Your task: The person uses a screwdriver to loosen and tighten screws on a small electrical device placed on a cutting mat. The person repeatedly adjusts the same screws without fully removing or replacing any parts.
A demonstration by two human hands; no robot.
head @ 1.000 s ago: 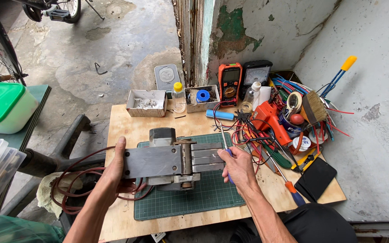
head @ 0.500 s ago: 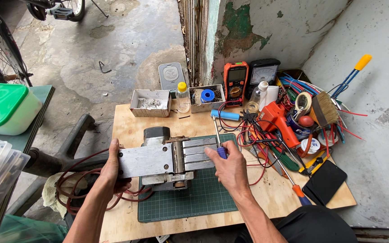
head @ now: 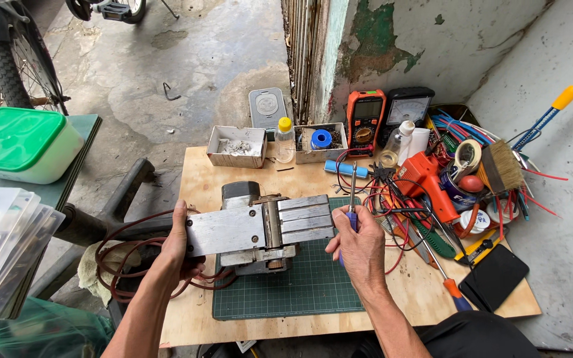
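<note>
Head view, and both hands are working over the mat (head: 300, 292).

**A:** Left hand (head: 179, 248) is clamping the planer (head: 260, 229) by its near end, thumb on top, fingers wrapping underneath. Looks to me like it's steadying the tool, sole plates facing up.

**B:** And the right hand (head: 361, 248)?

**A:** It's closing around a screwdriver (head: 352, 199), blue handle in the fist, shaft pointing up and away, just beside the planer's right end. The tip isn't touching anything I can make out.

**B:** Where's the planer sitting?

**A:** It's resting half on the green mat, half on the bare plywood table (head: 200, 311), roughly in the middle. Its reddish cord (head: 124, 265) is looping off the left edge, under the left wrist.

**B:** How's the planer looking?

**A:** Bare grey metal, two flat plates with a gap between them where the cutter drum is showing. The right plate is ribbed lengthwise, the left one is smooth. A dark motor housing is bulging out behind. It's looking worn and scuffed.

**B:** And around it?

**A:** Clutter is crowding the far right: an orange multimeter (head: 366, 119), an orange glue gun (head: 426, 182), a brush (head: 502, 166), tangled wires. Two small parts boxes (head: 237, 146) and a little bottle (head: 285, 139) are lining the back edge, well apart from the hands.
</note>
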